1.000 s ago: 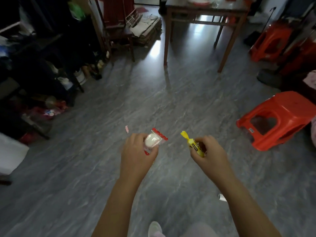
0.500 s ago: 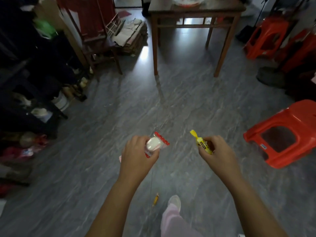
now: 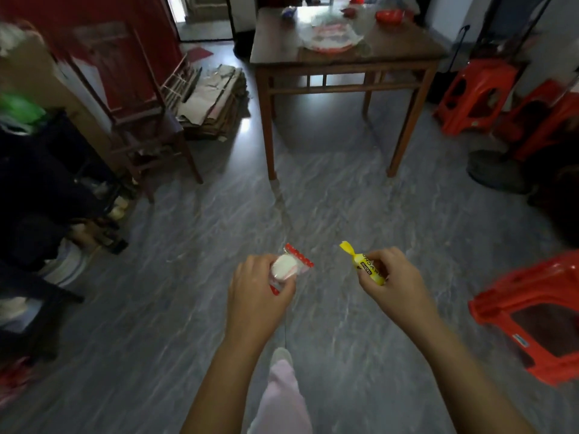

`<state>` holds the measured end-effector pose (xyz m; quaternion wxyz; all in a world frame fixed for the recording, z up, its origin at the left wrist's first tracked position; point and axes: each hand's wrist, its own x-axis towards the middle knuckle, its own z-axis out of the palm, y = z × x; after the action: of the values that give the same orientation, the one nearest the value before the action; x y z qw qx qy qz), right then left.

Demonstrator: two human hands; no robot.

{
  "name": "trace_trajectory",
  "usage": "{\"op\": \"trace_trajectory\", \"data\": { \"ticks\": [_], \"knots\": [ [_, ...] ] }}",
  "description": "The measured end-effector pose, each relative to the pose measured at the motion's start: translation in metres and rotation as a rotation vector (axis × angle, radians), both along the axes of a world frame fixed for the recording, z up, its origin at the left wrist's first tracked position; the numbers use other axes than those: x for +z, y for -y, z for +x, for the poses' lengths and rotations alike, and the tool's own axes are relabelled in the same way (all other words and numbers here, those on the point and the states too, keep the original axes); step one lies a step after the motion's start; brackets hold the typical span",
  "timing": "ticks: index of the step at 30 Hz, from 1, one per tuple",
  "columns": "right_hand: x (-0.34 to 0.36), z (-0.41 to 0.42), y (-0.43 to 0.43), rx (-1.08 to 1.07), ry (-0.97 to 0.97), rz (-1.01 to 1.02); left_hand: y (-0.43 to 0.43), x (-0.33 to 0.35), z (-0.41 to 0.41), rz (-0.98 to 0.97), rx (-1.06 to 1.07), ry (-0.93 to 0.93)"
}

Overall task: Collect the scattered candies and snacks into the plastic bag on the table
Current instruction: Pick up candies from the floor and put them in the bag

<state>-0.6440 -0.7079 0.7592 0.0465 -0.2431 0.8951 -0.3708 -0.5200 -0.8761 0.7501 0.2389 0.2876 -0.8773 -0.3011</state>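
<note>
out in front of the person, over the grey floor (image 3: pixel 156 308), both hands are raised at about the same height, each carrying one sweet, most likely so the pair can go to the bag in a single trip. the left hand (image 3: pixel 258 296) is closed around a white candy (image 3: pixel 286 267) in a clear wrapper with red edges, thumb and fingers pinching its lower half so the top corner sticks up free. the right hand (image 3: pixel 393 280) is closed on a yellow candy (image 3: pixel 366 264), gripping the lower end while the twisted tip points up and to the left. both forearms reach forward, wrists level, knuckles up, the hands near each other but apart. the wooden table (image 3: pixel 344 62) stands well ahead, and on it lies a crumpled clear plastic bag (image 3: pixel 332 34) with something red and white inside. judging by this, the carry is under way and the drop is not yet done. a red stool (image 3: pixel 532 311) sits to the right.
</note>
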Motion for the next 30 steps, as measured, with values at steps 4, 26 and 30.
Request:
{"op": "trace_trajectory", "data": {
  "ticks": [4, 26, 30],
  "knots": [
    [0.014, -0.070, 0.079, -0.037, -0.010, -0.004, 0.088, 0.008, -0.081, 0.000, -0.031, 0.000],
    [0.010, -0.545, 0.321, -0.132, 0.000, -0.082, 0.358, 0.029, -0.551, 0.063, -0.065, 0.033],
    [0.010, -0.614, 0.361, -0.125, 0.016, -0.077, 0.397, 0.021, -0.615, 0.084, -0.035, 0.033]
  ]
}}
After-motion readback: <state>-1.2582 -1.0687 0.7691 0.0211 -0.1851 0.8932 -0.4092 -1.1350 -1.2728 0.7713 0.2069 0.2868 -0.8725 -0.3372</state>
